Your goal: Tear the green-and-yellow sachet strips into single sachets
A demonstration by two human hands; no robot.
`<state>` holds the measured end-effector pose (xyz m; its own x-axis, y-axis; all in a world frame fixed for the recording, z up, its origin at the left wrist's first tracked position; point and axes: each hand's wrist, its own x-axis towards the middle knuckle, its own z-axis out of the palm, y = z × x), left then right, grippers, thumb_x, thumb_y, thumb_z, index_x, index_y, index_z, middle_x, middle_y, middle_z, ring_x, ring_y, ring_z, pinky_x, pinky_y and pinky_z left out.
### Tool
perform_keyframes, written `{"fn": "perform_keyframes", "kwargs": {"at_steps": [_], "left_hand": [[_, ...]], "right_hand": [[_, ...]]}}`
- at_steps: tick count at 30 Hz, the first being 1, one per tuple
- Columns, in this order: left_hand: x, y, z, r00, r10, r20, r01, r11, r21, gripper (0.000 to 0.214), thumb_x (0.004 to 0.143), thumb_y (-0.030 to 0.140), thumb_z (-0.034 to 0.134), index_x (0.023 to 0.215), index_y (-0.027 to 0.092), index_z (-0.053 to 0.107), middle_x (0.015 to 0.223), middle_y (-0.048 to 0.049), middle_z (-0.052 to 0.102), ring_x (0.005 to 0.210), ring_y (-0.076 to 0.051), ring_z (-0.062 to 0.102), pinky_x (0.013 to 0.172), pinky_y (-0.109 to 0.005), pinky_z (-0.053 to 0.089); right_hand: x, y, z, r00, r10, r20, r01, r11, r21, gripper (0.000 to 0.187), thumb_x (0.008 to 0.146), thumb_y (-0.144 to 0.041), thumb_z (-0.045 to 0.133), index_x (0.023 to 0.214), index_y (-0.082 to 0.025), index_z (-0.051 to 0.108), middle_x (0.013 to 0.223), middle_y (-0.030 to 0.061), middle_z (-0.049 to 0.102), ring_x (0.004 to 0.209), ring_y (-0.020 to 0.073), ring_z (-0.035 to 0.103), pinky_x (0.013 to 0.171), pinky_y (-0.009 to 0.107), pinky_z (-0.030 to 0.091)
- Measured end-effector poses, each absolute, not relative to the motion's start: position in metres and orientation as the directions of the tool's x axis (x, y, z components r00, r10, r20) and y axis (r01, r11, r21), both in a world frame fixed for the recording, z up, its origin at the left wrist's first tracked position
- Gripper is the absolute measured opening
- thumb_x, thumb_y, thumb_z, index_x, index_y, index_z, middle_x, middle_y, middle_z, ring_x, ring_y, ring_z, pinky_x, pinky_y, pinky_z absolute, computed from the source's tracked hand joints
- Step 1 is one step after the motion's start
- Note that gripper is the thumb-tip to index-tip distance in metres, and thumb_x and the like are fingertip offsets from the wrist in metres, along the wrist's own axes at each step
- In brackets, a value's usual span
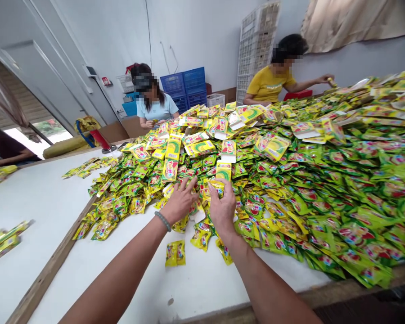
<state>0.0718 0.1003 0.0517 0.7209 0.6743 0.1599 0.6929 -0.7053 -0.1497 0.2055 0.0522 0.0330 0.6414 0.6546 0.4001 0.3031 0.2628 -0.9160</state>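
The right hand point(222, 209) is pinching a yellow packet point(216, 185) at the near edge of the heap point(324, 193), the left hand point(179, 202) is spreading its fingers nearby, and most packets and cartons point(200, 149) are lying loose, unpaired.

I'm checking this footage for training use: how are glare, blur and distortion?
Head view throughout: white crates lean, probably lens distortion or tilt; daylight bleaches the opening at left; glossy packets catch small highlights; left hand and right hand look fairly clear.
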Motion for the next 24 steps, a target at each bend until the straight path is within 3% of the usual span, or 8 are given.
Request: {"fn": "perform_keyframes", "kwargs": {"at_steps": [3, 6, 9, 12, 15, 18, 21, 24], "left_hand": [[0.070, 0.097, 0.049, 0.728, 0.663, 0.177, 0.677, -0.735, -0.030, 0.028, 0.069, 0.004, 0.057, 0.089, 0.022, 0.064, 0.137, -0.0108, 0.044, 0.132, -0.034, 0.028, 0.102, -0.052, 0.025], [0.054, 0.083, 0.045, 0.618, 0.752, 0.230, 0.700, -0.659, 0.275, 0.012, 0.073, 0.014, 0.061, 0.081, 0.023, 0.065, 0.095, -0.0093, 0.067, 0.106, -0.028, 0.053, 0.095, -0.043, 0.033], [0.029, 0.061, 0.037, 0.353, 0.914, 0.199, 0.654, -0.393, 0.646, 0.013, 0.068, 0.031, 0.069, 0.077, 0.023, 0.065, 0.066, -0.0016, 0.062, 0.066, -0.018, 0.056, 0.070, -0.029, 0.043], [0.009, 0.041, 0.021, 0.198, 0.980, 0.021, 0.418, -0.104, 0.902, 0.027, 0.063, 0.038, 0.074, 0.080, 0.019, 0.063, 0.071, -0.0006, 0.063, 0.063, -0.015, 0.055, 0.058, -0.023, 0.042], [-0.001, 0.027, 0.003, 0.135, 0.983, -0.121, 0.149, 0.100, 0.984, 0.030, 0.064, 0.037, 0.074, 0.082, 0.016, 0.061, 0.076, -0.0025, 0.066, 0.066, -0.015, 0.059, 0.060, -0.023, 0.045], [-0.006, 0.021, -0.008, 0.071, 0.988, -0.140, 0.033, 0.138, 0.990, 0.029, 0.066, 0.036, 0.074, 0.081, 0.015, 0.060, 0.073, -0.0017, 0.066, 0.061, -0.012, 0.058, 0.058, -0.022, 0.045], [-0.005, 0.019, -0.010, 0.129, 0.979, -0.155, 0.024, 0.153, 0.988, 0.028, 0.067, 0.035, 0.074, 0.083, 0.015, 0.062, 0.076, -0.0028, 0.068, 0.063, -0.013, 0.060, 0.061, -0.023, 0.047], [-0.002, 0.020, -0.009, 0.178, 0.970, -0.168, 0.004, 0.170, 0.986, 0.035, 0.064, 0.033, 0.076, 0.093, 0.016, 0.065, 0.088, -0.0047, 0.071, 0.073, -0.017, 0.063, 0.069, -0.026, 0.049]], "right_hand": [[0.207, 0.052, 0.033, 0.631, 0.677, 0.380, 0.287, 0.252, -0.924, 0.022, 0.083, -0.033, 0.053, 0.099, -0.018, 0.057, 0.093, 0.0066, 0.065, 0.082, 0.0185, 0.059, 0.076, 0.030, 0.044], [0.207, 0.050, 0.036, 0.587, 0.713, 0.385, 0.265, 0.280, -0.923, 0.021, 0.083, -0.034, 0.052, 0.098, -0.019, 0.057, 0.093, 0.0059, 0.064, 0.085, 0.0186, 0.058, 0.078, 0.031, 0.044], [0.204, 0.048, 0.037, 0.513, 0.765, 0.389, 0.188, 0.342, -0.921, 0.024, 0.083, -0.036, 0.053, 0.100, -0.019, 0.055, 0.094, 0.0047, 0.064, 0.086, 0.0176, 0.058, 0.080, 0.030, 0.044], [0.198, 0.047, 0.033, 0.397, 0.837, 0.376, 0.161, 0.340, -0.926, 0.026, 0.082, -0.038, 0.053, 0.101, -0.019, 0.054, 0.093, 0.0044, 0.064, 0.083, 0.0170, 0.059, 0.076, 0.028, 0.045], [0.193, 0.048, 0.025, 0.172, 0.916, 0.362, 0.347, 0.287, -0.893, 0.023, 0.080, -0.035, 0.055, 0.098, -0.020, 0.058, 0.084, 0.0026, 0.065, 0.073, 0.0168, 0.057, 0.069, 0.027, 0.043], [0.189, 0.048, 0.017, -0.035, 0.956, 0.292, 0.518, 0.267, -0.813, 0.021, 0.078, -0.032, 0.057, 0.096, -0.022, 0.062, 0.068, -0.0017, 0.061, 0.059, 0.0149, 0.052, 0.059, 0.025, 0.039], [0.186, 0.048, 0.012, -0.131, 0.958, 0.256, 0.540, 0.285, -0.792, 0.022, 0.077, -0.034, 0.059, 0.096, -0.023, 0.064, 0.066, -0.0031, 0.061, 0.054, 0.0129, 0.049, 0.056, 0.023, 0.037], [0.183, 0.049, 0.009, -0.102, 0.960, 0.261, 0.498, 0.277, -0.822, 0.022, 0.078, -0.035, 0.059, 0.096, -0.023, 0.065, 0.075, -0.0016, 0.065, 0.056, 0.0126, 0.052, 0.058, 0.024, 0.040]]}}
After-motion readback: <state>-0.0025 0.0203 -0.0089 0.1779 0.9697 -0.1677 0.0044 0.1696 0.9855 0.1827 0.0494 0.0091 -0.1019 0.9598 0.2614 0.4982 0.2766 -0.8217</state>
